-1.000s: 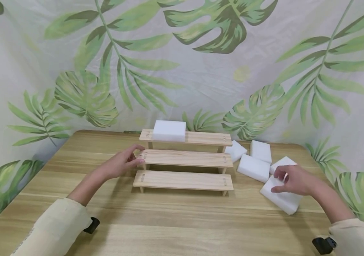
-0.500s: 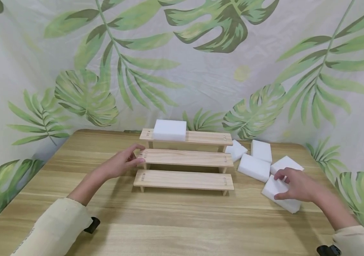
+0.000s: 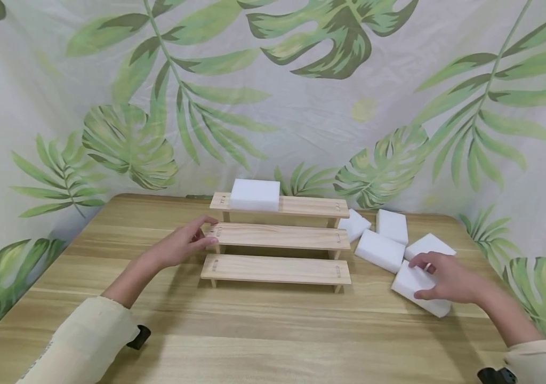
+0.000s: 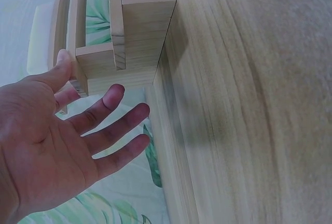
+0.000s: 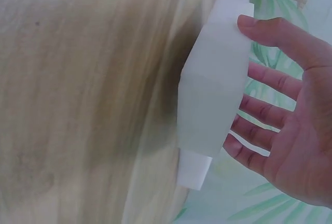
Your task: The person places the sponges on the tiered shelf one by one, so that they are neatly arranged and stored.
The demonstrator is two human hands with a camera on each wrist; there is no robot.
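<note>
A stepped wooden display rack point(image 3: 280, 268) with three shelves stands mid-table in the head view. My left hand point(image 3: 179, 248) pinches the left end of its middle shelf between thumb and index finger; the other fingers stretch out free in the left wrist view. At the right, my right hand point(image 3: 452, 277) hovers over the nearest white sponge block point(image 3: 417, 285), fingers loosely bent and spread. In the right wrist view the thumb overlaps the top of the sponge point(image 5: 215, 84) and the fingers lie along its far side. Another white sponge point(image 3: 255, 194) lies on the top shelf's left part.
Several more white sponges point(image 3: 380, 250) lie close together between the rack and my right hand, one point(image 3: 354, 226) partly behind the rack's right end. A leaf-patterned curtain point(image 3: 302, 122) hangs behind the wooden table point(image 3: 273, 341).
My right hand has shifted slightly to the right and towards me over the nearest sponge, uncovering more of the one behind. My left hand stays at the middle shelf's end.
</note>
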